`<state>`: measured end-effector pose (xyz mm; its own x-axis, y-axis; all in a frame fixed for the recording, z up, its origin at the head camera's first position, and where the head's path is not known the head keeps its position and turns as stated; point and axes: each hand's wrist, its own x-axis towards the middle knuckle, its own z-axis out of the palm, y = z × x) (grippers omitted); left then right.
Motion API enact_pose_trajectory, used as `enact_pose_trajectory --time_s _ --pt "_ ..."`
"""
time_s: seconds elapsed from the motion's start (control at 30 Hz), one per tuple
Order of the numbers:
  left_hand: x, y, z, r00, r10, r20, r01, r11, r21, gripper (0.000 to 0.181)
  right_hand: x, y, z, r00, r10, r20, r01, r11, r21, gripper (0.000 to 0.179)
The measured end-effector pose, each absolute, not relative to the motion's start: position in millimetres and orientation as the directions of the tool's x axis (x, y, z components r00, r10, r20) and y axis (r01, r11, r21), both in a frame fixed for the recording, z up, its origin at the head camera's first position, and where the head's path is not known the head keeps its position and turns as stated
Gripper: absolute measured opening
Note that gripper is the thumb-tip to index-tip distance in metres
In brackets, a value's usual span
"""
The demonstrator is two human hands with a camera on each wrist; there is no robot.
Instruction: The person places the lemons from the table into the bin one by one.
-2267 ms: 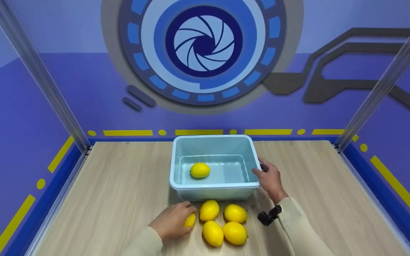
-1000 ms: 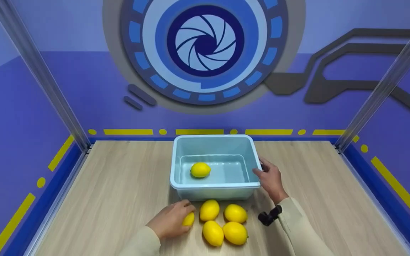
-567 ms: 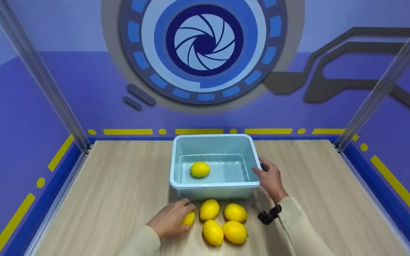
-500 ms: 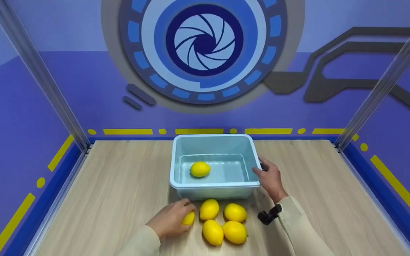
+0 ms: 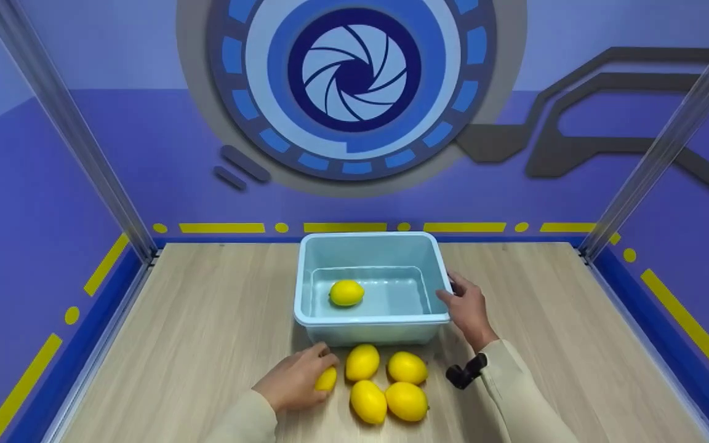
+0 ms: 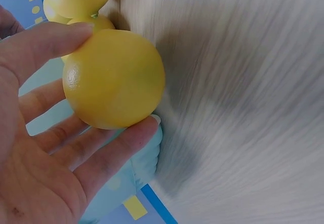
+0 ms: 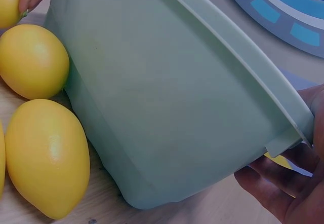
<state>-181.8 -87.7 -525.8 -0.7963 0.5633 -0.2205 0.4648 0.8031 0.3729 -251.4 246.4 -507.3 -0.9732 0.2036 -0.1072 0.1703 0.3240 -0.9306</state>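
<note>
My left hand (image 5: 293, 379) holds a yellow lemon (image 6: 115, 79) on the table, thumb on one side and fingers round the other; in the head view the fingers cover most of it. A pale blue-green plastic basin (image 5: 373, 335) stands just beyond, with one lemon (image 5: 346, 293) lying inside toward its left. At the basin's right side, my right hand (image 5: 469, 307) grips the rim, thumb over the edge and the other fingers outside, underneath the lip (image 7: 283, 142). Between the hands, in front of the basin, several lemons (image 5: 368, 402) lie close together in two rows.
The light wood tabletop (image 5: 207, 307) carries everything. Behind it rises a blue-purple printed wall (image 5: 145, 160), with metal posts (image 5: 84, 135) at the corners and side panels. A black device (image 5: 466, 373) is strapped at the right wrist.
Since the oldest frame, my left hand and the lemon in it have shifted very slightly left. My right hand, the basin and the other lemons have stayed put.
</note>
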Motion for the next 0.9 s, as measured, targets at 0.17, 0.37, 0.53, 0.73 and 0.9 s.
enact_pose_trajectory --time_s 0.17,0.37,0.53,0.73,0.9 --pt "-182.0 -88.6 -526.3 -0.792 0.57 -0.218 0.47 0.798 0.377 0.045 -250.7 245.5 -505.7 -0.969 0.215 -0.118 0.185 0.328 -0.926 0.057" --pt "-183.1 -88.4 -526.2 -0.792 0.57 -0.221 0.461 0.794 0.397 0.046 -251.1 246.1 -505.5 -0.967 0.215 -0.137 0.203 0.325 -0.924 0.058" --pt "-184.0 -88.3 -526.8 -0.791 0.576 -0.207 0.473 0.79 0.391 0.046 -251.9 245.6 -506.1 -0.965 0.218 -0.145 0.212 0.321 -0.923 0.059" --pt "-183.9 -87.5 -526.6 -0.789 0.583 -0.193 0.481 0.783 0.395 0.046 -253.1 246.4 -507.6 -0.966 0.216 -0.14 0.207 0.326 -0.922 0.059" --pt "-183.4 -86.0 -525.7 -0.798 0.562 -0.217 0.453 0.798 0.397 0.046 -252.1 247.0 -508.1 -0.97 0.211 -0.118 0.184 0.329 -0.926 0.059"
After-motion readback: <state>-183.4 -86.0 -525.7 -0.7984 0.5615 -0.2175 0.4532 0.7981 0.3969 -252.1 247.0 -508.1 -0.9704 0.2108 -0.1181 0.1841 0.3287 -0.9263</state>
